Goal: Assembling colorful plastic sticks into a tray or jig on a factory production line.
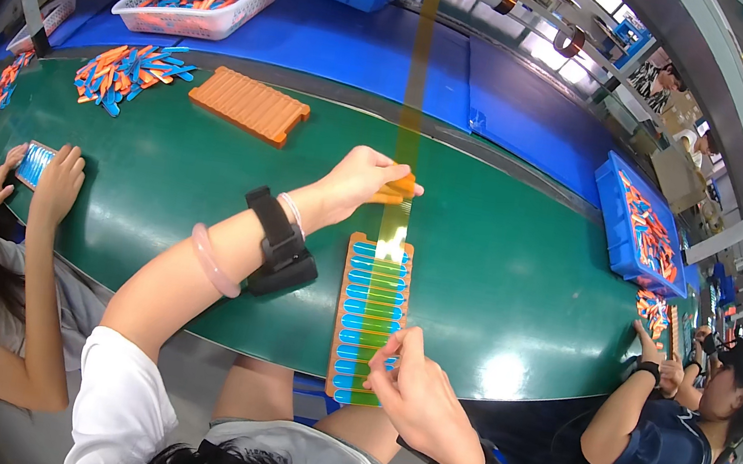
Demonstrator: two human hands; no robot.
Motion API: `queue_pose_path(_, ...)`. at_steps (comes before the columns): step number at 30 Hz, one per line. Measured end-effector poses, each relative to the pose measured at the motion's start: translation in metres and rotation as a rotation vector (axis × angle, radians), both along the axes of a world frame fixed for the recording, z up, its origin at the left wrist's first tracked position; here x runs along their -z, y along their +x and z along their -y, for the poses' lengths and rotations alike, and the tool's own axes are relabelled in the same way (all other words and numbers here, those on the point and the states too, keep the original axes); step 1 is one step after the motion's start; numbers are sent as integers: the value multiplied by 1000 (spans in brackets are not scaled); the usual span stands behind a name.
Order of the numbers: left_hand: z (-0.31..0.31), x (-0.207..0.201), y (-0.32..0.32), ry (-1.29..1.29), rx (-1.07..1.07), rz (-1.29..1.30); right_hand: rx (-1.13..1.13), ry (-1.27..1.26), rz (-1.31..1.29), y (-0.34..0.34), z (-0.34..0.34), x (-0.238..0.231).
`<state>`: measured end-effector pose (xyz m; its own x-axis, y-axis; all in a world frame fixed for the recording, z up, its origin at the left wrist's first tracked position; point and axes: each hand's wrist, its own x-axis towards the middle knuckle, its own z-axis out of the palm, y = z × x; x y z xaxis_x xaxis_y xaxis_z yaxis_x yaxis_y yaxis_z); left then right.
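Observation:
A strip of amber see-through tape [416, 95] comes down from the far rollers and lies lengthwise over an orange ridged tray [345, 314]. Blue flat pieces [354, 336] fill the tray's grooves in a row, running under the tape. My left hand [354, 186], with orange covers on its fingertips, is closed on the tape just beyond the tray's far end. At the near end, my right hand [423, 398] has its fingers curled together over the tape and the tray's right edge. What those fingertips hold, if anything, is hidden.
Another orange ridged tray [249, 105] lies left on the green table [499, 280], near a heap of blue and orange pieces [126, 72]. A white basket [204, 1] and a blue bin [643, 229] hold more. People work on both sides.

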<state>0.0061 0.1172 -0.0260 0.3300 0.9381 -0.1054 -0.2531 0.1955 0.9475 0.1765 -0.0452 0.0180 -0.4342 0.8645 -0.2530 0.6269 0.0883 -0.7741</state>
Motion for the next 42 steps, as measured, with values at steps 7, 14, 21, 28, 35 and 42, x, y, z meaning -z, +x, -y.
queue_pose_path(7, 20, -1, 15, 287, -155, -263, 9, 137, 34, -9, -36, 2)
queue_pose_path(14, 39, 3, 18, 322, -232, -360, 56, 335, 124, -29, -99, 16)
queue_pose_path(21, 36, 16, 18, 314, -283, -459, 193, 222, 41, -32, -118, 15)
queue_pose_path(28, 23, 14, 18, 505, -332, -999, 197, 318, -48, -13, -120, 24)
queue_pose_path(35, 40, 1, 13, 260, -13, -1189, 249, 322, -78, 13, -99, 8)
queue_pose_path(42, 86, -64, -8, -56, 117, 227, 164, 340, 69, 27, -96, 30)
